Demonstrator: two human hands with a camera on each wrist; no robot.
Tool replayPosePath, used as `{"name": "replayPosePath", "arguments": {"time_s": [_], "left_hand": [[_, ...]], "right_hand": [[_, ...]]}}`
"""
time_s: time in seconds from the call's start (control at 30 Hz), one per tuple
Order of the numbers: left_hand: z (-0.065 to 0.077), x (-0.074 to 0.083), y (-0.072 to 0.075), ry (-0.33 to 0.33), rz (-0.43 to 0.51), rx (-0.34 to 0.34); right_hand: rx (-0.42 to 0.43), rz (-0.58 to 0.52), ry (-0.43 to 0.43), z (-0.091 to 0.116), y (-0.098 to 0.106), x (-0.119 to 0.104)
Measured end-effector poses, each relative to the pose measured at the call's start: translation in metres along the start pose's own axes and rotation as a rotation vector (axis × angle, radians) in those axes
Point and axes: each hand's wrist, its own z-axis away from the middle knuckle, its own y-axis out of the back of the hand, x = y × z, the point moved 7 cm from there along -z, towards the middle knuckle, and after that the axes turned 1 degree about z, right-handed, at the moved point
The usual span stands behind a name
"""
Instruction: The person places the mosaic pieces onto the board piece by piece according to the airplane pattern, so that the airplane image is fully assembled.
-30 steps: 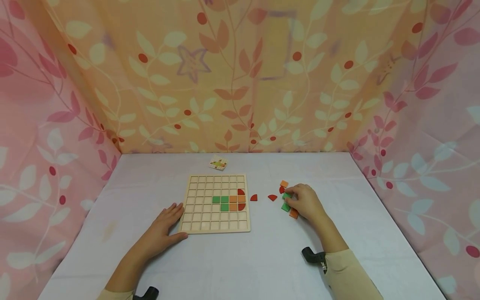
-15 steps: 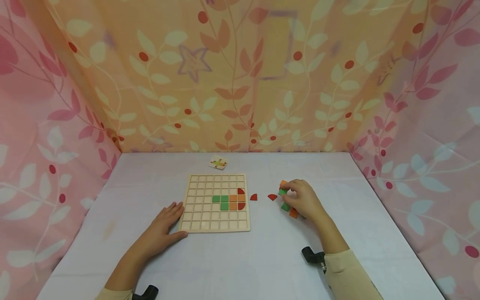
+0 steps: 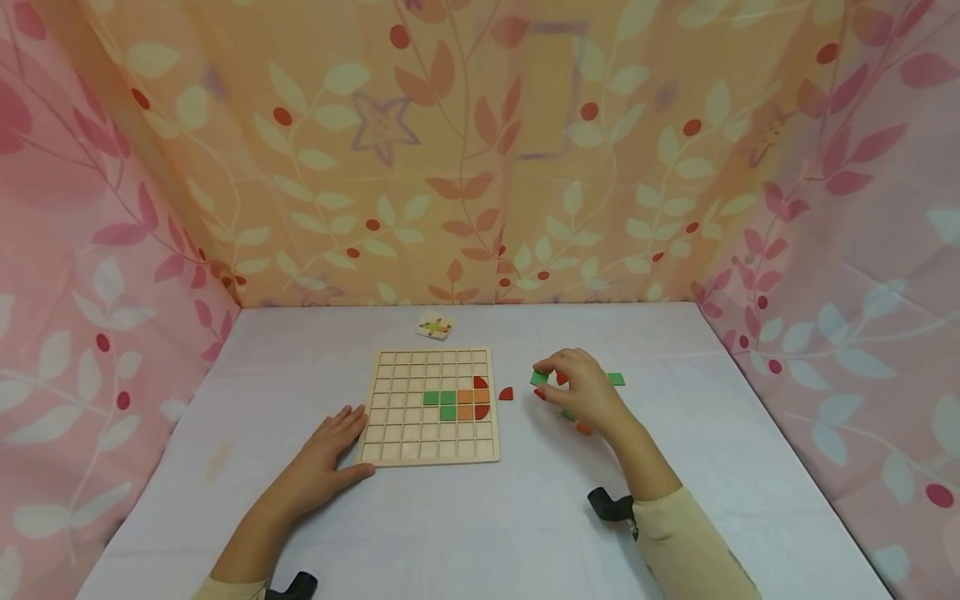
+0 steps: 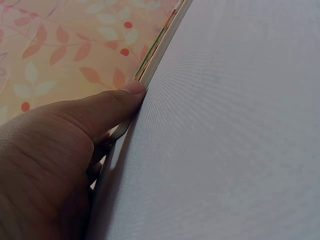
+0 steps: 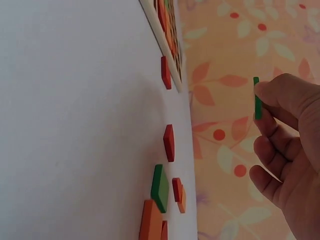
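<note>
Right hand (image 3: pixel 591 390) pinches green tile (image 3: pixel 538 378), long edge roughly parallel to tabletop (image 3: pixel 450 533).

The square wooden grid board (image 3: pixel 397 414) lies flat, partly filled with green, orange and red pieces (image 3: pixel 465 412), and a thin green tile (image 3: pixel 539 379) is held raised right of the board.

I see the R slv. (image 3: pixel 693 546) is lt. beige w/ soft creases; the L slv. (image 3: pixel 232 590) matches, tho only its end shows. Blk. gadget (image 3: pixel 611 506), approx. elbow-shaped, juts out by the R cuff (image 3: pixel 660 510), w/ a small shiny bit (image 3: pixel 634 528); 2nd blk. gadget (image 3: pixel 300 585), rounded tip, on the L. R hand (image 3: pixel 585 387) & L hand (image 3: pixel 328 457) bare.
</note>
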Motion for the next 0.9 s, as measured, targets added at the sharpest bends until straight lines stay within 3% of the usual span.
{"name": "replayPosePath", "arguments": {"time_s": [0.37, 0.9], "left_hand": [[0.001, 0.001, 0.000, 0.002, 0.009, 0.002], [0.000, -0.001, -0.001, 0.021, 0.000, -0.004]], "right_hand": [[-0.031, -0.035, 0.015, -0.018, -0.018, -0.035], [-0.120, -0.053, 0.143, -0.034, -0.058, -0.083]]}}
